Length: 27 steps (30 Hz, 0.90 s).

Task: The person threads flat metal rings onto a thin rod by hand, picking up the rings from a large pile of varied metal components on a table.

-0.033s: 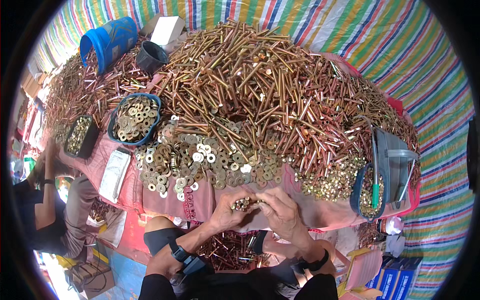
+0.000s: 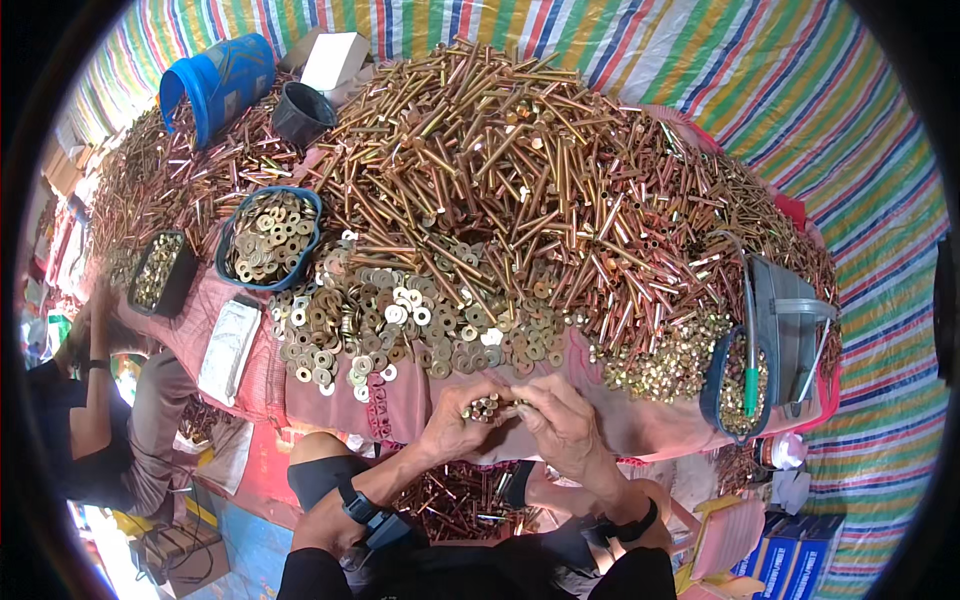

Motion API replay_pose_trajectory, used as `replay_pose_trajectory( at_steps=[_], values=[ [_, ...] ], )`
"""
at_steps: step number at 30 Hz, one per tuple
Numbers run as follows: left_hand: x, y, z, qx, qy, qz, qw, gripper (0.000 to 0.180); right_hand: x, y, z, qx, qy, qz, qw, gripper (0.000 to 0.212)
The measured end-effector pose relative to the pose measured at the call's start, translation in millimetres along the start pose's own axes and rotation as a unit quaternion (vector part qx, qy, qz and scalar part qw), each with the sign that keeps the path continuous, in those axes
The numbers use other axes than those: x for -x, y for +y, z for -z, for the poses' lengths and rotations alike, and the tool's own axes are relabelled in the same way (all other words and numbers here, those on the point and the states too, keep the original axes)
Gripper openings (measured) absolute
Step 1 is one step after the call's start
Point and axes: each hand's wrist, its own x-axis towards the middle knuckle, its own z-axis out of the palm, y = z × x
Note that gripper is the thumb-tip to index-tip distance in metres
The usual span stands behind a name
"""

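Near the front edge of the cloth-covered table, my left hand (image 2: 458,422) is closed around a small bundle of metal bolts (image 2: 482,408), their ends showing. My right hand (image 2: 562,420) meets it from the right, thumb and fingers pinched together at the bundle's side. What those fingertips hold, if anything, is too small to make out. Just beyond my hands lies a spread of flat washers (image 2: 400,325). A heap of gold-coloured nuts (image 2: 660,370) is to the right. Behind them rises a large pile of long coppery bolts (image 2: 480,170).
A blue basin (image 2: 318,215) holds washers; a dark tray (image 2: 181,288) holds nuts. At right stand a basin (image 2: 711,400) of nuts and a grey scoop (image 2: 775,285). A tipped blue bucket (image 2: 235,85) and black pot (image 2: 302,118) lie far left. Another person's arm (image 2: 92,400) is at left.
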Motion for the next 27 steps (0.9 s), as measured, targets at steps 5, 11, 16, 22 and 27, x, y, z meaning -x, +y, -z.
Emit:
replay_pose_trajectory(
  at_steps=[5,11,16,22,27],
  values=[
    [-0.7,-1.2,-0.4,0.008,0.005,-0.024,1.000,0.021,2.5,2.5,-3.7,0.006,0.030,0.001,1.000,0.025],
    [-8.1,-3.0,1.6,-0.006,-0.001,-0.043,0.999,0.022,1.2,6.5,-7.3,-0.015,0.066,-0.028,0.997,0.024],
    [-7.6,-2.7,1.6,-0.001,-0.009,-0.036,0.999,0.020,-1.4,5.7,-6.3,-0.036,0.050,-0.047,0.997,0.023],
    [-6.5,-4.8,2.8,-0.025,-0.003,-0.022,0.999,0.018,-9.7,5.3,1.8,-0.056,0.014,-0.005,0.998,0.023],
    [-6.7,-4.6,1.6,-0.004,-0.003,-0.017,1.000,0.020,-6.1,9.8,-2.1,-0.059,0.035,-0.012,0.998,0.023]
  ],
)
